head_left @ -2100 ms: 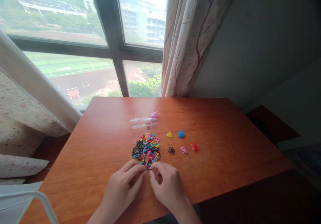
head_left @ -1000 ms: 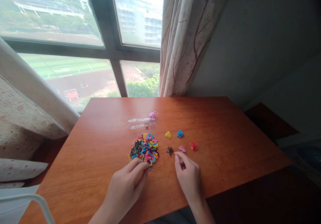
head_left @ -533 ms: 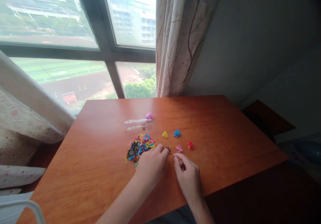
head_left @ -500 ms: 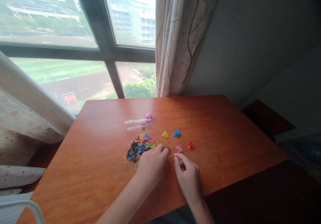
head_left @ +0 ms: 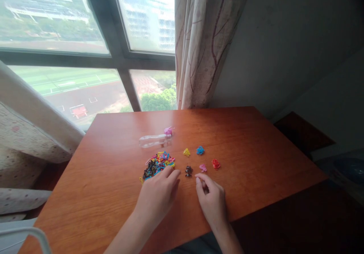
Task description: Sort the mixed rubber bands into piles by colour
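Note:
A mixed heap of small coloured rubber bands (head_left: pixel 157 165) lies on the wooden table, partly behind my left hand (head_left: pixel 160 187). This hand is at the heap's near right edge, fingers bent and slightly apart, with no band visible in it; its underside is hidden. My right hand (head_left: pixel 211 193) rests by the small piles, closed, thumb and index tip close together; whatever they may hold cannot be made out. Between the hands sits a black band pile (head_left: pixel 189 171). Beyond are pink bands (head_left: pixel 203 167), red bands (head_left: pixel 215 163), blue bands (head_left: pixel 200 150) and yellow bands (head_left: pixel 186 152).
A clear plastic bottle (head_left: pixel 153 141) lies on its side behind the heap, with a pink piece (head_left: pixel 168 130) by its right end. The table (head_left: pixel 93 178) reaches to the window and the patterned curtain (head_left: pixel 196 49). A white curved bar (head_left: pixel 34 232) is at lower left.
My left hand has drawn away leftward from the black bands to the mixed heap, uncovering the black pile. My right hand has stayed nearly still.

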`<action>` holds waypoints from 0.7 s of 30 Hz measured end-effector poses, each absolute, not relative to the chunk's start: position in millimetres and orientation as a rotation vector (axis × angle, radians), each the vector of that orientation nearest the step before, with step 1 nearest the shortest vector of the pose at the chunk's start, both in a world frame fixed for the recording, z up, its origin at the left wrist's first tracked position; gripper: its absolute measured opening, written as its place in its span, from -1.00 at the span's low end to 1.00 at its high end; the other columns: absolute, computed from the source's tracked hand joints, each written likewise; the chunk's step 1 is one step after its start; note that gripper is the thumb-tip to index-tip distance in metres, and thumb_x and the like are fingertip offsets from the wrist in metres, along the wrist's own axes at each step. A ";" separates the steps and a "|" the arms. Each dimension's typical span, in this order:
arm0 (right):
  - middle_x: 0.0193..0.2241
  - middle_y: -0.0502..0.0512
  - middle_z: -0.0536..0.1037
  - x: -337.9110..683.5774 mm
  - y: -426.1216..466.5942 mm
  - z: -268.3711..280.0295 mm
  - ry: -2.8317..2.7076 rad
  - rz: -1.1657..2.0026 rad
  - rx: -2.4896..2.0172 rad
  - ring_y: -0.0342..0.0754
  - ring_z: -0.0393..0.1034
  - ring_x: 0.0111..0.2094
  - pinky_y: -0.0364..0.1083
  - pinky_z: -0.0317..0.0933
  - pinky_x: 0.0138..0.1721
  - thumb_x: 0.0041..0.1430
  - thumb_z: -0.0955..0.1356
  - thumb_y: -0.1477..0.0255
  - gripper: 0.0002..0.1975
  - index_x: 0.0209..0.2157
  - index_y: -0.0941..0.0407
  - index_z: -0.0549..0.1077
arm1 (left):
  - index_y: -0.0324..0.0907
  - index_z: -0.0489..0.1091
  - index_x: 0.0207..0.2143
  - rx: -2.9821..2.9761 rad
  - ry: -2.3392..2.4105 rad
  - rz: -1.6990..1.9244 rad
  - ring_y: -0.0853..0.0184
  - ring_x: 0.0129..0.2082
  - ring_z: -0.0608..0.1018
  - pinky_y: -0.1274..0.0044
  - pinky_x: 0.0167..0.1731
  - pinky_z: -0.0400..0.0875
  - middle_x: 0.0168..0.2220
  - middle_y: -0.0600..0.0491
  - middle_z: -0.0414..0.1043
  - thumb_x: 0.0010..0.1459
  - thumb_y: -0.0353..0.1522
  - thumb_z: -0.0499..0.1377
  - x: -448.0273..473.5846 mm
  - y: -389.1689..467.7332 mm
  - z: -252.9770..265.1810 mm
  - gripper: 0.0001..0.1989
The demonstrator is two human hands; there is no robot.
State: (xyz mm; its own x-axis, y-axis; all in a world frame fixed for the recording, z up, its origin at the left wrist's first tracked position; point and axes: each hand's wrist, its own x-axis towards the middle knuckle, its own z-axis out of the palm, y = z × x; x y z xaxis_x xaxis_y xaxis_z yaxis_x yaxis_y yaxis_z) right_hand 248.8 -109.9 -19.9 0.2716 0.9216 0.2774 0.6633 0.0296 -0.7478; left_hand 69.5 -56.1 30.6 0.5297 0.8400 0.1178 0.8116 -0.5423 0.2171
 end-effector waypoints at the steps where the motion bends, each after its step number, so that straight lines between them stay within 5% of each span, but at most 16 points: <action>1: -0.45 0.09 0.60 247.9 -110.1 -19.9 -1.481 0.385 -1.700 -0.06 0.49 -0.46 -0.17 0.29 -0.37 0.34 0.23 0.36 -0.72 -0.25 0.11 0.56 | -0.06 0.42 -0.15 2.630 1.422 0.404 0.30 -0.38 0.60 0.56 -0.52 0.32 -0.24 0.06 0.51 0.32 -0.39 0.01 59.7 -58.7 29.4 -0.81; 8: -0.40 0.06 0.60 225.7 -115.8 -16.7 -1.710 0.426 -1.601 -0.06 0.49 -0.40 -0.16 0.23 -0.32 0.31 0.23 0.47 -0.77 -0.23 0.08 0.53 | -0.06 0.40 -0.17 2.410 1.424 0.834 0.39 -0.36 0.60 0.63 -0.37 0.41 -0.28 0.12 0.54 0.31 -0.35 0.05 1.0 -78.1 8.8 -0.86; 21: -0.49 -0.11 0.53 185.5 -109.6 -11.9 -1.920 0.441 -1.589 -0.12 0.39 -0.46 -0.12 -0.03 -0.41 0.19 0.33 0.53 -0.88 -0.36 0.01 0.43 | -0.05 0.41 -0.19 2.227 1.352 0.867 0.42 -0.40 0.58 0.65 -0.38 0.44 -0.35 0.13 0.51 0.28 -0.39 0.07 -1.8 -87.5 -11.1 -0.86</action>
